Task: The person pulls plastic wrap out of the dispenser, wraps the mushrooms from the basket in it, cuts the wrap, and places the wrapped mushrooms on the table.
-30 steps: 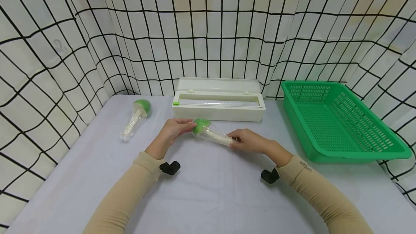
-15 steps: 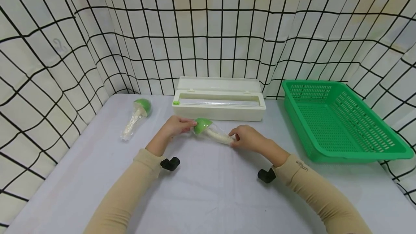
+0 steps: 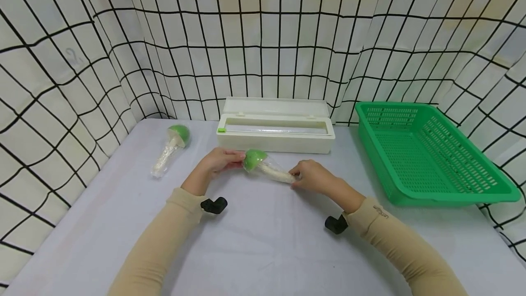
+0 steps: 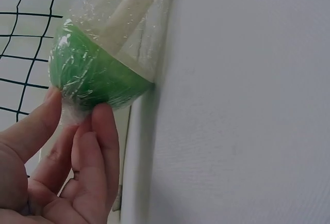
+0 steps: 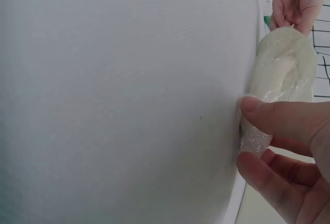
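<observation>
In the head view, a mushroom-shaped item (image 3: 255,160) with a green cap and a pale stem lies across the white cloth, wrapped in clear cling film. My left hand (image 3: 218,162) is at its cap end. The left wrist view has the thumb and fingers pinching the bunched film (image 4: 75,113) behind the cap. At the stem end, my right hand (image 3: 313,176) pinches the film between thumb and fingers, and the crinkled tail (image 5: 255,137) shows in the right wrist view. A second wrapped green-capped mushroom (image 3: 179,136) rests at the left.
Just behind the hands stands a white cling film dispenser (image 3: 275,143), lid raised, with the film roll (image 3: 277,129) inside. A green plastic basket (image 3: 378,163) is at the right. Black wire mesh (image 3: 281,49) encloses the back and sides of the table.
The right hand has shifted slightly along the stem end and its fingers have repositioned. The left hand stays at the cap, and the wrapped mushroom has barely moved.
</observation>
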`<state>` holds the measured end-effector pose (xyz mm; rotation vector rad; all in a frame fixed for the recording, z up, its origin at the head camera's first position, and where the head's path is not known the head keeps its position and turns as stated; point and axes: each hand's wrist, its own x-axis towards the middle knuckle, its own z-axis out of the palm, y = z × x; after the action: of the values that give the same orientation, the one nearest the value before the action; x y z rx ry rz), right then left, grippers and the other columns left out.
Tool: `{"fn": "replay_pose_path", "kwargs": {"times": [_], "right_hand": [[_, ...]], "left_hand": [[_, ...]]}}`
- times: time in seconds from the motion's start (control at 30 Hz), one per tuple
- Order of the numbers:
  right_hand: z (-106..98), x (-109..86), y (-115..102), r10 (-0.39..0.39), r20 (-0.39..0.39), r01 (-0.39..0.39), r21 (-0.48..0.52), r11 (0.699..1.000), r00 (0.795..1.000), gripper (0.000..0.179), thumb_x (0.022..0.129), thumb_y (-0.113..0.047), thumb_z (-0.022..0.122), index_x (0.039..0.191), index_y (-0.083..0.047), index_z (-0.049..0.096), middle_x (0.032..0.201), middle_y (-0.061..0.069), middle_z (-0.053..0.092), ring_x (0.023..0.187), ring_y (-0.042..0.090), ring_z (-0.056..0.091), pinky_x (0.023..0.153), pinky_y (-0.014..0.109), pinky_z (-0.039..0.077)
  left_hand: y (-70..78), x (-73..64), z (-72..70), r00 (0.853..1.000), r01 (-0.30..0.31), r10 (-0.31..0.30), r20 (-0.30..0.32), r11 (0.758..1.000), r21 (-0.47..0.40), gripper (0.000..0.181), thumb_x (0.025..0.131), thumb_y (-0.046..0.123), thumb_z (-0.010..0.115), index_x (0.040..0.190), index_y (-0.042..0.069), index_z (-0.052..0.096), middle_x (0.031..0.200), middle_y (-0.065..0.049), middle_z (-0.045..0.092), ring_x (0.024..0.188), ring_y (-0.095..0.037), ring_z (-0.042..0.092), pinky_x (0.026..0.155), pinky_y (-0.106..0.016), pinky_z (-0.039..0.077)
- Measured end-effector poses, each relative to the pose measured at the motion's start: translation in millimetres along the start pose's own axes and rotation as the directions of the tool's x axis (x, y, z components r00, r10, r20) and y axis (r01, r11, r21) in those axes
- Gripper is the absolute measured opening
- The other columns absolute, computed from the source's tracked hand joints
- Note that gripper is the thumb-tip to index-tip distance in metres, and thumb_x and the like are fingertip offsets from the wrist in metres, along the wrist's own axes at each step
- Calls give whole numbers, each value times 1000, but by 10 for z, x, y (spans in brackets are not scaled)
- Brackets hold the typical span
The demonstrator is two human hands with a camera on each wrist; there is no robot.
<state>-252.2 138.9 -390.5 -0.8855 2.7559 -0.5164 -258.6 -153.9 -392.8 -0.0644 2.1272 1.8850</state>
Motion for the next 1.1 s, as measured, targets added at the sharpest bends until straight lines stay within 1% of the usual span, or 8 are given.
{"fn": "replay_pose_path", "kwargs": {"times": [0.07,0.17,0.3,0.47,0.6,0.73,0.9,1.1], "right_hand": [[8,3,0,-13,-8,13,-25,1000,1000,27,89,-10,81,114,0,77,98,5,70,84,14,57,75,30,51],[26,-3,11,-80,-32,78,-75,994,996,2,91,-4,73,90,-2,75,82,1,59,72,13,47,65,27,43],[27,-32,28,-171,-61,163,-112,980,983,25,90,1,68,70,-10,58,71,-1,45,65,12,39,59,25,34],[-16,-55,74,-135,-45,134,-11,991,990,7,91,-2,71,96,0,76,84,3,62,71,13,48,64,27,42],[-25,-49,128,-101,12,99,102,990,995,34,89,-9,79,120,4,74,103,7,68,80,12,59,71,26,51],[-23,-63,156,-107,47,96,184,978,993,48,88,-15,83,131,3,68,100,3,64,81,11,62,70,25,53],[-13,-93,168,-105,47,92,227,970,993,50,87,-15,83,132,0,67,99,0,65,83,10,62,70,24,53],[25,-63,128,-104,-9,104,167,980,995,36,85,-10,84,119,1,75,93,1,66,78,11,61,69,24,53]], "left_hand": [[-18,16,5,1000,9,-10,-16,1000,-26,35,101,-1,61,129,-21,56,88,3,72,76,-5,67,83,-24,57],[-39,34,16,999,28,-31,-42,997,-67,30,100,-1,63,124,-19,62,83,3,71,74,-6,68,78,-22,57],[-41,33,19,997,38,-44,-56,995,-97,21,99,-1,65,114,-15,68,79,3,71,71,-7,68,76,-22,58],[-5,-7,-8,999,33,-34,-21,999,-19,21,98,2,67,113,-14,68,82,3,72,77,-9,69,87,-27,57],[36,-33,-34,999,39,-40,30,999,24,38,99,1,65,131,-16,57,92,0,72,82,-9,69,95,-30,54],[66,-23,-39,995,22,-25,91,999,38,48,101,-2,59,145,-14,46,115,-10,68,86,-7,67,97,-31,53],[92,-9,-56,989,-15,-2,146,993,114,42,103,-2,55,142,-16,47,138,-23,59,89,-4,64,98,-31,53],[108,9,-49,983,-23,-4,182,989,149,40,105,-1,51,140,-19,46,127,-19,63,89,-6,63,100,-35,52]]}}
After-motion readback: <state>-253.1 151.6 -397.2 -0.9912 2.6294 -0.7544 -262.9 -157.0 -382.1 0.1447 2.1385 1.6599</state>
